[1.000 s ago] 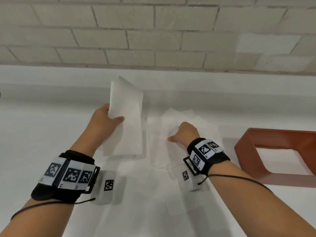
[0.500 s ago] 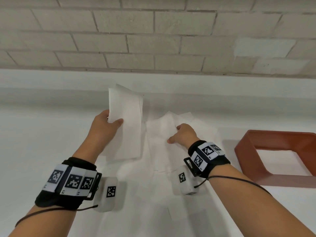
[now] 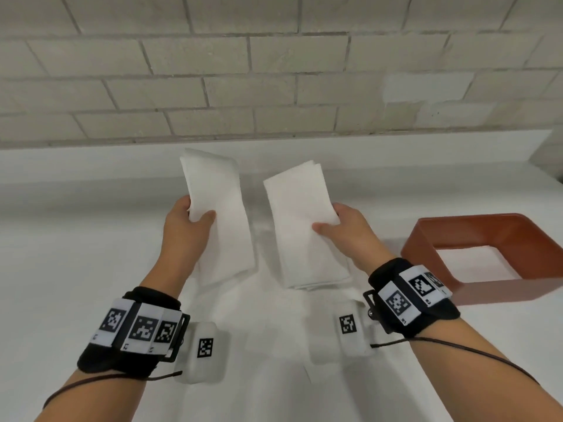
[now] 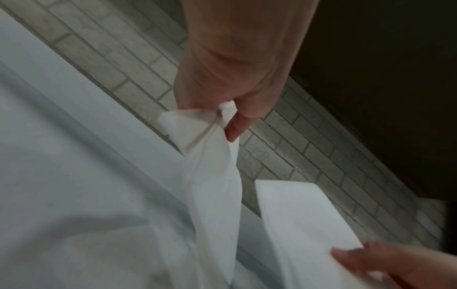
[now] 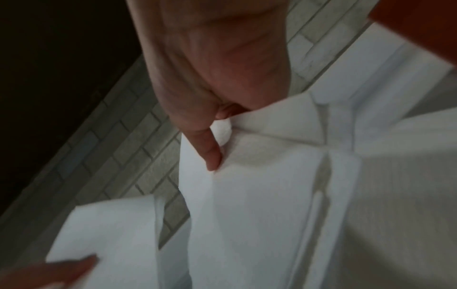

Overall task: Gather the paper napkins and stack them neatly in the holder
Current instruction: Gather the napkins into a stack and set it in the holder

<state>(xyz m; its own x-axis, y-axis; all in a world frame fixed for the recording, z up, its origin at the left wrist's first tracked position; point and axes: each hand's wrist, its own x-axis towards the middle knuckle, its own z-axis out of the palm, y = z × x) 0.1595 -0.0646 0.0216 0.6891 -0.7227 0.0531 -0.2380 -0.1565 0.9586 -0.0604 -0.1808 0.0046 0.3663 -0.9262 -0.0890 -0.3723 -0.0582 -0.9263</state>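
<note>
Only tabletop inside holder point(image 3: 484, 229)

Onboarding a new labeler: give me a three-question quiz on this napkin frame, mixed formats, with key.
1. True or false: the red-brown holder already contains napkins.
2. What does the left hand grip?
3. The right hand holds: A) nothing B) a napkin stack C) the holder.

Key:
1. False; only white surface shows through its opening.
2. A white napkin bundle, pinched along its left edge.
3. B.
</note>
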